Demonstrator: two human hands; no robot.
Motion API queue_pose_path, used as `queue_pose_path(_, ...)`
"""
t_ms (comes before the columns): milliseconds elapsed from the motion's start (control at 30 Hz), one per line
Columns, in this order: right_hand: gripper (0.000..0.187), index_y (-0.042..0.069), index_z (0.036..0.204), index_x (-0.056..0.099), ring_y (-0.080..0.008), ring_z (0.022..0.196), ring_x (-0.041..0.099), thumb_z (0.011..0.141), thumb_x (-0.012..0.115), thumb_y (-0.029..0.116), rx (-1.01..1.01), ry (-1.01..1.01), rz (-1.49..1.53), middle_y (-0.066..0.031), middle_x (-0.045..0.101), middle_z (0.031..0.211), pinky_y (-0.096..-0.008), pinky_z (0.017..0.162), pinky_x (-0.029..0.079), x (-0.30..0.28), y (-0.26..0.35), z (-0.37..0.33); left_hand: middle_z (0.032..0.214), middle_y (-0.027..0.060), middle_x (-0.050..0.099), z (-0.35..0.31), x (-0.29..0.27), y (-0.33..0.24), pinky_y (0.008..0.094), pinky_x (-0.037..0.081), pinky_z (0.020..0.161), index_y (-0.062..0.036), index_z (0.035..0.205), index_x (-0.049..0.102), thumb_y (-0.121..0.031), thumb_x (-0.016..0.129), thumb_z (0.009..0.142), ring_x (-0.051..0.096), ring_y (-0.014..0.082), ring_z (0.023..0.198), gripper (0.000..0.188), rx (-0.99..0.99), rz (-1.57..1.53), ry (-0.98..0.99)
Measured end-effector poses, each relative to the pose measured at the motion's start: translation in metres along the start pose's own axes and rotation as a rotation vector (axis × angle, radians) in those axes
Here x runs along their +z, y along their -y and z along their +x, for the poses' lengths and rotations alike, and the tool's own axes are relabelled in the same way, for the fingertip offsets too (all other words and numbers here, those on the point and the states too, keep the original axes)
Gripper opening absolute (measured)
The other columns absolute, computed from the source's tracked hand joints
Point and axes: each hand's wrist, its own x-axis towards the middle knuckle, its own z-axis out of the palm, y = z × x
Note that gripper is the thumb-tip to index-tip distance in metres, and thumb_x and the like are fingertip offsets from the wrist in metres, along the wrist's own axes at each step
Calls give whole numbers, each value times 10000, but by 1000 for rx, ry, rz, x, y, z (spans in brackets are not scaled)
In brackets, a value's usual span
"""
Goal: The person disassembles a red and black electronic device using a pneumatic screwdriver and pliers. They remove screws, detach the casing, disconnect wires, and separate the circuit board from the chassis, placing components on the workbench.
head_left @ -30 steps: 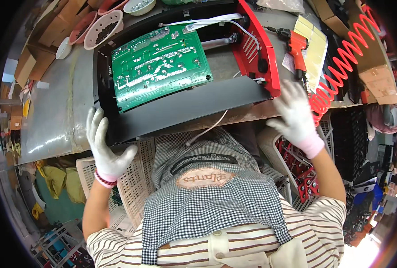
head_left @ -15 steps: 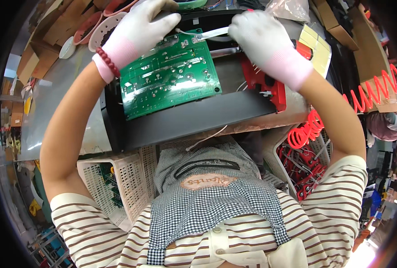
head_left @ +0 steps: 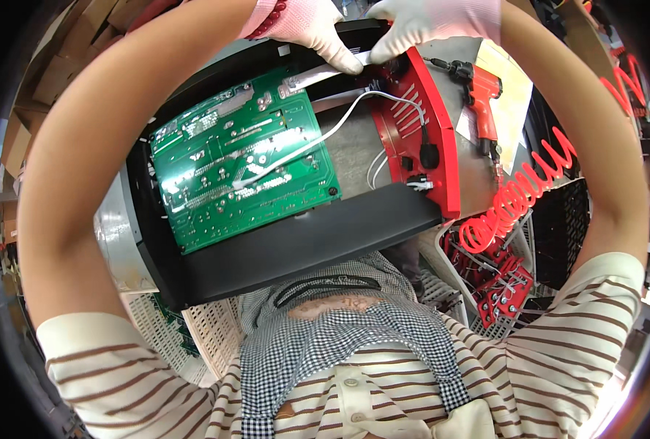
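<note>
Reaching up over the far edge of the open casing (head_left: 296,249), both gloved hands meet at the flat white ribbon (head_left: 318,73) that runs along the top of the green board (head_left: 244,172). The left hand (head_left: 307,25) has its fingertips (head_left: 343,58) curled down onto the ribbon's right end, looks like a pinch but I can't tell how tight. Right next to it, the right hand (head_left: 431,22) is closed on the same spot from the other side, thumb and fingers touching the ribbon tip just where the red panel (head_left: 416,139) starts. Below the grip, the board sits flat in the black casing with a white wire (head_left: 318,135) looping across it from the red panel, so board placement looks done. What seems left, going by this, is getting that ribbon seated and closing things up; the casing is wide open and no cover is in view. Off to the right of the hands, a red air screwdriver (head_left: 479,91) lies untouched on the bench with its coiled red hose (head_left: 523,197) trailing down, so I'd guess screws haven't gone in yet.
</note>
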Motion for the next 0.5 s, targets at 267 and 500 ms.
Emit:
queue_pose_path(267,566,-34,1141,711,-182,919,688,874,800,457,185,300,125,-103,748,993,-310,780,553,-24,12,24,802,162,727,26,-7,-15,399,482,692,18,955,763,-678,758,821,642,192,754,709,30,110,147)
queue_pose_path(500,635,-52,1234,619,-220,1027,656,869,799,436,154,386,46,-157,695,1107,-320,868,522,-38,-2,39,822,76,719,21,26,-12,346,540,744,-43,988,759,-164,821,756,677,184,786,268,267,-347,-61)
